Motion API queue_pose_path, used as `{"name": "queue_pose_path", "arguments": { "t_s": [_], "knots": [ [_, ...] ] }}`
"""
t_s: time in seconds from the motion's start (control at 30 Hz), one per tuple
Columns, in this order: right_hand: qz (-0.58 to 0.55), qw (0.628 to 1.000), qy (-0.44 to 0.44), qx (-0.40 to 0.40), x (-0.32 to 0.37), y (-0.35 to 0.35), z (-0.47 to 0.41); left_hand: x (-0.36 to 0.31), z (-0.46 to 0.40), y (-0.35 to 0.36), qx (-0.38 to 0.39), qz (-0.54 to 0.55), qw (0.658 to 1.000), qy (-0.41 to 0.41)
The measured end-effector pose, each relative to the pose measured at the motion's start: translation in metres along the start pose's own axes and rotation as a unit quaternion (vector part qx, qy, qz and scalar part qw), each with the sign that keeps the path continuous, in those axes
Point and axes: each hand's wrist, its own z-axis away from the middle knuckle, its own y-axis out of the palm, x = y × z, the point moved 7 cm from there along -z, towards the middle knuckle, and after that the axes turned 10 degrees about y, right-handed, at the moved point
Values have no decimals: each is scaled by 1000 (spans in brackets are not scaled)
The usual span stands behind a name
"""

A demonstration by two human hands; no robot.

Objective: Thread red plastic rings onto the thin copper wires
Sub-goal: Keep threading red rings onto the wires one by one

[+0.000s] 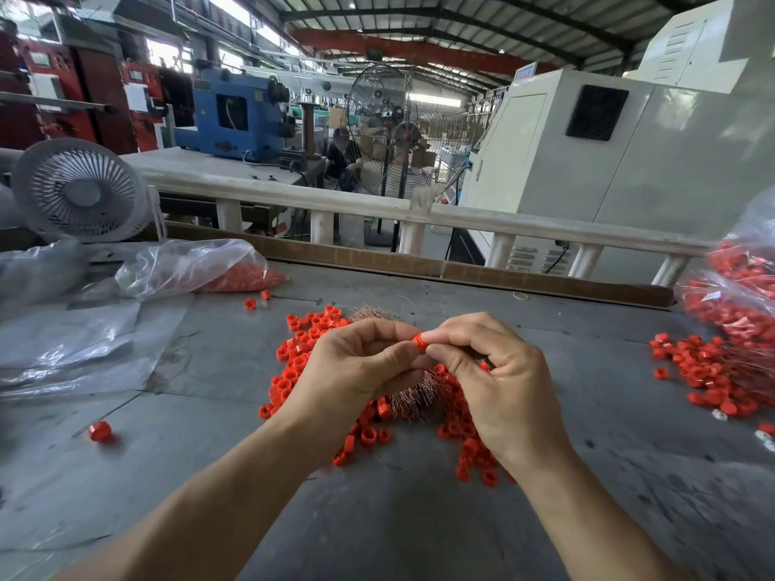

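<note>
Red ring [418, 340] pinched between fingertips of left hand [356, 366] and right hand [499, 379], raised over copper wire bundle [413, 398], bundle partly hidden by hands, loose ring pile [302, 362] scattered beneath on grey table [209, 475], plastic bag of rings [197, 268] laid far left, white desk fan [79, 190] stood behind.

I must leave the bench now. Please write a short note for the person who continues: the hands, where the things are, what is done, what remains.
Left hand and right hand: both pinch one red ring between the fingertips, above the table.
Copper wires: a bundle lying under the hands, inside the loose ring pile.
Done: a heap of rings with wires lies at the right.
Left: the pile and the bagged rings far left. Whether a wire is in the held ring cannot be seen.
</note>
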Motion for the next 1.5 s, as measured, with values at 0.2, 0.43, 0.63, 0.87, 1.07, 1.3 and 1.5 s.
{"name": "queue_pose_path", "arguments": {
  "t_s": [0.2,0.43,0.63,0.87,1.07,1.3,1.5],
  "knots": [
    [50,998,-38,-19,8,2,2,2,-1,-2,-8,27,1000,-6],
    [131,987,-72,-56,13,13,7,6,0,-4,-19,58,997,-36],
    [182,974,-99,-91,15,21,9,9,2,-6,-34,45,997,-59],
    [203,963,-132,-118,20,18,9,9,4,-2,-40,59,995,-76],
    [203,961,-147,-117,22,17,9,10,3,-3,-34,73,994,-77],
    [171,977,-109,-70,15,20,4,13,0,-7,-30,69,995,-70],
    [154,984,-60,-64,6,18,5,11,-2,-10,-20,42,999,-24]
  ]
}}
